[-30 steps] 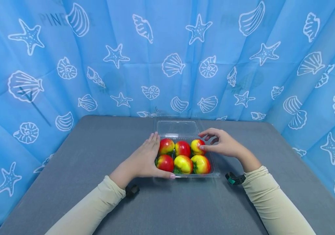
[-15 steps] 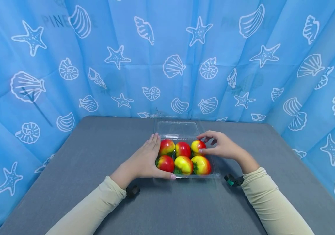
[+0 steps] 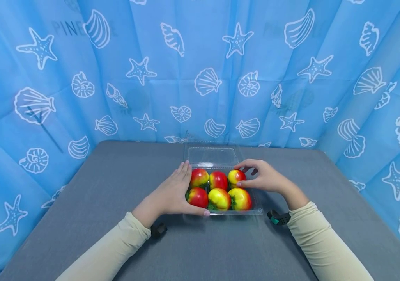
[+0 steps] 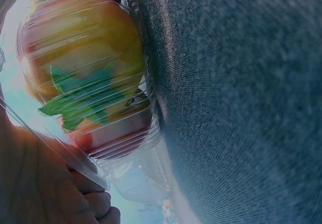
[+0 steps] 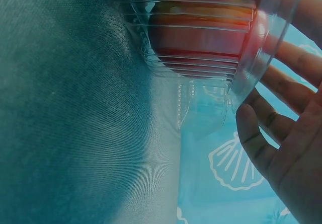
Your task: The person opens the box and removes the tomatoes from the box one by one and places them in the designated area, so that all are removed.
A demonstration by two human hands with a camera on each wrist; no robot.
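Observation:
A clear plastic container (image 3: 256,211) holds two rows of red and yellow fruits. My left hand (image 3: 172,193) lies along its left side, fingers straight and thumb along the front edge. My right hand (image 3: 264,177) reaches over the right side, thumb and forefinger on either side of the back right fruit (image 3: 236,177), pinching it. Seen in the left wrist view, a fruit with green leaves (image 4: 90,90) shows through the wall, beside the left hand (image 4: 48,183). In the right wrist view, the right hand's (image 5: 297,118) fingers extend past the container rim; their tips are partly hidden.
The container's clear lid (image 3: 211,155) lies folded back behind it, near the far edge of the grey table (image 3: 133,164). A blue curtain (image 3: 186,93) with white shells and starfish hangs behind and at the sides. Dark bands (image 3: 278,217) are at both wrists.
My right hand has moved slightly left, its fingers coming further over the back right fruit. The left hand and the container stay in place.

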